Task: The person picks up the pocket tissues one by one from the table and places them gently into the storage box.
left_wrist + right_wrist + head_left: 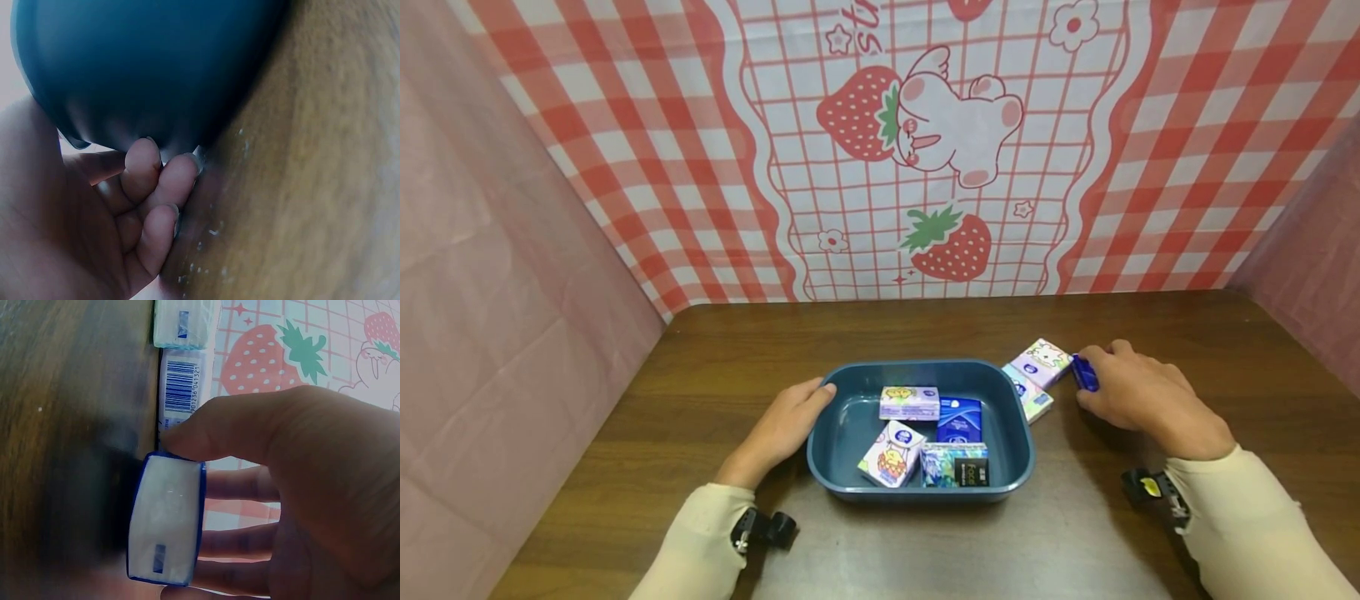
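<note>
Nearest are two cream sleeves point(700, 533), each with one small black camera point(771, 529). Then comes one blue tub point(917, 494), containing four packs: one with "Face" on a black panel point(973, 472), one white point(891, 458), one dark blue point(958, 417), one lilac point(910, 408). The left hand point(786, 421) holds the tub's side, thumb at the rim, fingers curled below. Right of the tub, two pale packs point(1043, 360) lie on the wooden table point(700, 392); one shows a barcode. Beside them, the right hand point(1138, 387) pinches a blue packet point(1084, 372) between thumb and fingers. Farthest, one cloth point(865, 250) shows "str" and two large strawberries.
</note>
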A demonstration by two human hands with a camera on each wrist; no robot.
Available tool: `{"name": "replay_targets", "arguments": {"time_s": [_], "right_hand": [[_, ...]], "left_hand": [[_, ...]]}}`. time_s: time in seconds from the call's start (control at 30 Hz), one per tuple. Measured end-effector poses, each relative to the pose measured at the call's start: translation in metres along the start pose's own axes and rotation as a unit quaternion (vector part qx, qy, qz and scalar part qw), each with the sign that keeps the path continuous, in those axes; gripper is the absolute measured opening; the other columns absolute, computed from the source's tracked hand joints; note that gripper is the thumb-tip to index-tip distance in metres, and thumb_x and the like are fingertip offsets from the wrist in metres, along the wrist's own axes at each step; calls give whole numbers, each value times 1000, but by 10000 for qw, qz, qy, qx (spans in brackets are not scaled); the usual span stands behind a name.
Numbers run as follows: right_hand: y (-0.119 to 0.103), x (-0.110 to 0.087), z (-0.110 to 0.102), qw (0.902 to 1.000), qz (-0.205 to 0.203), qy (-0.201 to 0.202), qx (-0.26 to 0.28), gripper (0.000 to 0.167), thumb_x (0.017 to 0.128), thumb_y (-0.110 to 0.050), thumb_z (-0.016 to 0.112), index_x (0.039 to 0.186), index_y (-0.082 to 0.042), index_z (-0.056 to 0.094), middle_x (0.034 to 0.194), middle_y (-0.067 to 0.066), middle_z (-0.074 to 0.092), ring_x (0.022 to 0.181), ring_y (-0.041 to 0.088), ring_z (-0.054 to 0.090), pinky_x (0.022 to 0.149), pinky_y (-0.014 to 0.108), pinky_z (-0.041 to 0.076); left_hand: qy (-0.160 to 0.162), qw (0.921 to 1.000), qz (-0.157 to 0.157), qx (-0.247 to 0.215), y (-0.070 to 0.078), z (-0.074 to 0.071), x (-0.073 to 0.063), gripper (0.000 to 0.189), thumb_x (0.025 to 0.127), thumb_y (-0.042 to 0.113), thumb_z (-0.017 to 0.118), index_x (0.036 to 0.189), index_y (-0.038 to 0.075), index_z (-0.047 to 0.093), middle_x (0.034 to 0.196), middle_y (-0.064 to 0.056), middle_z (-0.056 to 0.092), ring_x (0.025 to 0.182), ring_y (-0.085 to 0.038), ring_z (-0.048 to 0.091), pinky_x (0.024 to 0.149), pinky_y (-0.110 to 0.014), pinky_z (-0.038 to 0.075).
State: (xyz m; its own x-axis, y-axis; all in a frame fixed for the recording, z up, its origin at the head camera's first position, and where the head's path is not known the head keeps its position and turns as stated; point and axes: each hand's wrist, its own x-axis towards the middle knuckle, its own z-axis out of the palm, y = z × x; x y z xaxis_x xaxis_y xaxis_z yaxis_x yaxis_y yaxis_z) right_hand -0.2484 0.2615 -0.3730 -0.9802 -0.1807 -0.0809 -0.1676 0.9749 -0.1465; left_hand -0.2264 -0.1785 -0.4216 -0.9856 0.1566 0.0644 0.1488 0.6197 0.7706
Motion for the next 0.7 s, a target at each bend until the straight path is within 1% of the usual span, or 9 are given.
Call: {"name": "replay_targets", "arguments": {"time_s": [0.17,0.47,0.7], "right_hand": [[0,1,0,10000,41,11,-1,69,87,-34,74,140,2,47,122,37,47,99,50,53,76,72,45],[-2,1,-1,9998,124,143,92,77,85,-38,74,141,5,42,125,37,48,104,52,51,78,72,45],[-3,2,-1,9997,169,159,107,74,86,-38,73,140,4,44,124,36,49,102,50,52,78,72,46]], "left_hand": [[22,9999,153,0,0,-1,0,39,106,33,45,126,7,67,117,-7,68,112,-23,60,102,-50,44],[34,10000,93,0,-1,-1,0,39,106,34,46,126,8,67,117,-7,68,112,-23,60,102,-50,43],[36,9999,96,2,-2,0,0,39,106,34,45,124,9,68,115,-5,68,110,-22,61,101,-49,44]]}}
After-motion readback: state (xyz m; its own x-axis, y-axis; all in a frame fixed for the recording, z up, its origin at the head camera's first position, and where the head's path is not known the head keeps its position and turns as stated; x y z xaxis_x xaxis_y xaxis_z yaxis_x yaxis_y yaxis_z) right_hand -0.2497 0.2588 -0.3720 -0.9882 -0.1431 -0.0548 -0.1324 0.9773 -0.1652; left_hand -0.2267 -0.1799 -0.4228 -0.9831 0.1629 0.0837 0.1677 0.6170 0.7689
